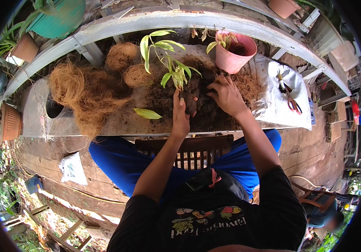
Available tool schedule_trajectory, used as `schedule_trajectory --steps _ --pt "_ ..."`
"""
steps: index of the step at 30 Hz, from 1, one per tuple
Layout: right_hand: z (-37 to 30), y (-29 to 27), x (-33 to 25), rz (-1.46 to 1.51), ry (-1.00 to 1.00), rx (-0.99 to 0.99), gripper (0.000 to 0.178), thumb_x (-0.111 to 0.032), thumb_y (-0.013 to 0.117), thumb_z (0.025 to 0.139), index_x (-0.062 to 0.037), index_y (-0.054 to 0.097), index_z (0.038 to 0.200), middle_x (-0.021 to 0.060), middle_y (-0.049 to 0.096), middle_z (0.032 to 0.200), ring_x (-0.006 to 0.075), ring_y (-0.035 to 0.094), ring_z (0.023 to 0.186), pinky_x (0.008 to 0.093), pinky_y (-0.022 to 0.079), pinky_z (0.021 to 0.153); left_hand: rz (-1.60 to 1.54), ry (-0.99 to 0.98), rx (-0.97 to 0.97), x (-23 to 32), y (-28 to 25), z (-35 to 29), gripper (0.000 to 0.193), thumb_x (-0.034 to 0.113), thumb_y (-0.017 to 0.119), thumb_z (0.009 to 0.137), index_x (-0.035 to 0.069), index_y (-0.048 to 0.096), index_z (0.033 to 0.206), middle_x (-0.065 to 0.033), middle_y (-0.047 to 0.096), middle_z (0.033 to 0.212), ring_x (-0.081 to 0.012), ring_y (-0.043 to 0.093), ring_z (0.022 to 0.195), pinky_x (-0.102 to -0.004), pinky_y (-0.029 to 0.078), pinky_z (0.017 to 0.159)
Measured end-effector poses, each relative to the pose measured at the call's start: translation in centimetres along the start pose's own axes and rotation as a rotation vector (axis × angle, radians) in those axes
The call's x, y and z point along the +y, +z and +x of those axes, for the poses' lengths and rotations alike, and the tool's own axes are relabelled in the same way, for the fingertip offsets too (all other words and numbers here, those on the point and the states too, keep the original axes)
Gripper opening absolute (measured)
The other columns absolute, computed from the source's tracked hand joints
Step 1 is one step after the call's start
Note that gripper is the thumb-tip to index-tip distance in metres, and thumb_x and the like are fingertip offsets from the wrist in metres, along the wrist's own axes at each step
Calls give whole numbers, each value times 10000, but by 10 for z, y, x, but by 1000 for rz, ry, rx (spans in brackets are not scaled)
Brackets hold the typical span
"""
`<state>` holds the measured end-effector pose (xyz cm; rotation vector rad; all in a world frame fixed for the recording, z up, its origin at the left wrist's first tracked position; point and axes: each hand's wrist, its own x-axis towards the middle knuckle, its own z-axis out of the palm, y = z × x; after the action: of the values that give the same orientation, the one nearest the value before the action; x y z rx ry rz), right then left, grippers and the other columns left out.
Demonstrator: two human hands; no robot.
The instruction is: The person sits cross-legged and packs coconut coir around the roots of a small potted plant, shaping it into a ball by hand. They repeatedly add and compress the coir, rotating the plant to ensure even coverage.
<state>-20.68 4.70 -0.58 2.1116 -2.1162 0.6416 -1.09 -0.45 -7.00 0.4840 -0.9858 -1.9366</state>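
Hands (227,96) at soil (205,115), plant (178,78) — in left hand (181,114)

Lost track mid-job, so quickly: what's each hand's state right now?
Left hand: closed, holding the leafy plant by its dark base.
Right hand: fingers bent at the dark soil; whether gripping any, cannot tell.

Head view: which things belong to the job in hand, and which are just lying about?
Likely in the job:
- leafy plant, held in the left hand
- dark soil, at the right hand
- pink pot, probably

Seemingly just lying about:
- loose leaf
- white packet, lower left
- green pot, upper left
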Motion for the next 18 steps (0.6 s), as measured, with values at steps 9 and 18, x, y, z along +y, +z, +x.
schedule_trajectory --steps 9,18 --pt "-7 1 4 183 32 62 209 -164 771 847 -59 744 1027 129 615 1052 345 585 1025 439 486 946 -39 68 40 -4 -3 1 601 426 409 1089 119 214 1568 -97 603 1108 -125 534 759 -300 449 644" --pt "25 -2 10 171 13 67 245 -79 725 871 -63 725 1115 151 655 1124 354 581 1100 451 475 978 2 185 82 1 3 -2 589 396 386 1100 80 208 1564 -89 594 1111 -89 494 717 -264 420 600"
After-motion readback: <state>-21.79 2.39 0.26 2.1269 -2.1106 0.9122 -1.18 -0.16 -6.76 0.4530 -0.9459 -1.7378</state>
